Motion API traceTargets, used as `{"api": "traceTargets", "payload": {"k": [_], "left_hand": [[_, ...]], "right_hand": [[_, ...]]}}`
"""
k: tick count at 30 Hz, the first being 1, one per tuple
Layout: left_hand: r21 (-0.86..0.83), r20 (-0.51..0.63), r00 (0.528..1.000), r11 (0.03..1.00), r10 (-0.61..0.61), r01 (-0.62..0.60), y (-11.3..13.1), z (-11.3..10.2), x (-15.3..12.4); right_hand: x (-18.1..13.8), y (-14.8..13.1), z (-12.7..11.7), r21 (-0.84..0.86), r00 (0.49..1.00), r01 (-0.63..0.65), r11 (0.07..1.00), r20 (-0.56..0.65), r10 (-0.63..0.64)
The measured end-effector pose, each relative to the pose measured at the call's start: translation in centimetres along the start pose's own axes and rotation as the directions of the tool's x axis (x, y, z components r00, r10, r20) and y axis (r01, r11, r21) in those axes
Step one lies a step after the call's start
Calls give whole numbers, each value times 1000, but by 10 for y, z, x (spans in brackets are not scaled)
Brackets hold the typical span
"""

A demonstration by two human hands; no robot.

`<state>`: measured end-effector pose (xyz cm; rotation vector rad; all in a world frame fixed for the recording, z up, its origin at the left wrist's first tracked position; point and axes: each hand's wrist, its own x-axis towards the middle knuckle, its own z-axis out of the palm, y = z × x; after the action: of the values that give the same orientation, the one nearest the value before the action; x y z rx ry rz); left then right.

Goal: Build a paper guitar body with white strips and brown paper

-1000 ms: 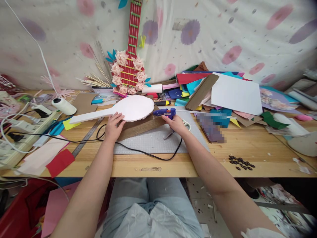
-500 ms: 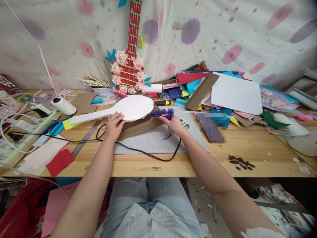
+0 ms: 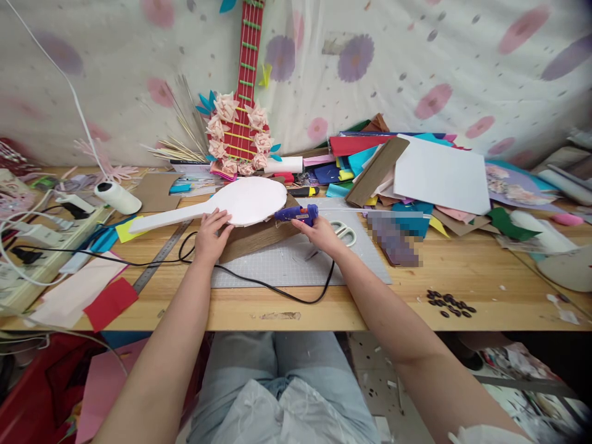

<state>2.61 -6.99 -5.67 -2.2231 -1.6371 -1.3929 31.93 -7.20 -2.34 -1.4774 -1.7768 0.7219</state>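
Gripping blue hot-glue gun with right fingers, nozzle near white paddle-shaped cutout left of them, left fingers holding cutout's near edge, scissors just beside right fingers

Near the back edge of my wooden worktop stands the red guitar-shaped craft, behind the white paddle-shaped board at my left hand. Dark oval pieces lie near the front edge, right of the grey gridded mat.
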Motion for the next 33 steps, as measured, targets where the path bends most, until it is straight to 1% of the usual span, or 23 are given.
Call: {"api": "traceTargets", "payload": {"k": [4,8,10,13,16,18,22,24,25,27,29,31,33], "left_hand": [[9,15,1000,1000,-21,21,1,-1,0],[21,24,999,999,-29,28,2,-1,1],[21,21,1000,1000,-21,21,3,-2,0],[21,23,999,999,-28,27,4,-2,0],[24,30,998,999,-46,46,4,-2,1],[15,21,999,999,-40,40,3,-2,1],[0,-14,1000,1000,-8,8,1,-2,0],[8,-15,1000,1000,-7,8,2,-3,0],[16,-11,1000,1000,-10,11,2,-3,0],[27,-3,1000,1000,-15,15,4,-4,0],[31,0,1000,999,-17,17,6,-5,0],[32,0,1000,999,-16,16,8,-5,1],[41,-3,1000,999,-9,9,10,-6,2]], "right_hand": [[0,-1,2,-1,1000,2,1000,28,-2],[-2,-5,4,39,999,17,999,33,-19],[-3,-6,3,106,999,-21,994,33,17],[-1,-4,-5,281,996,-89,956,28,85],[3,6,-18,421,990,-84,903,-69,124],[6,15,-27,463,979,-67,884,-143,149],[12,35,-40,511,956,-19,859,-243,166],[16,45,-44,474,931,-41,880,-301,205],[18,50,-45,425,911,-77,902,-337,237],[23,61,-48,270,859,-191,944,-419,294],[28,69,-52,79,829,-306,949,-469,306],[32,73,-54,-79,835,-372,925,-463,297],[35,73,-57,-176,852,-403,898,-431,298]]}}
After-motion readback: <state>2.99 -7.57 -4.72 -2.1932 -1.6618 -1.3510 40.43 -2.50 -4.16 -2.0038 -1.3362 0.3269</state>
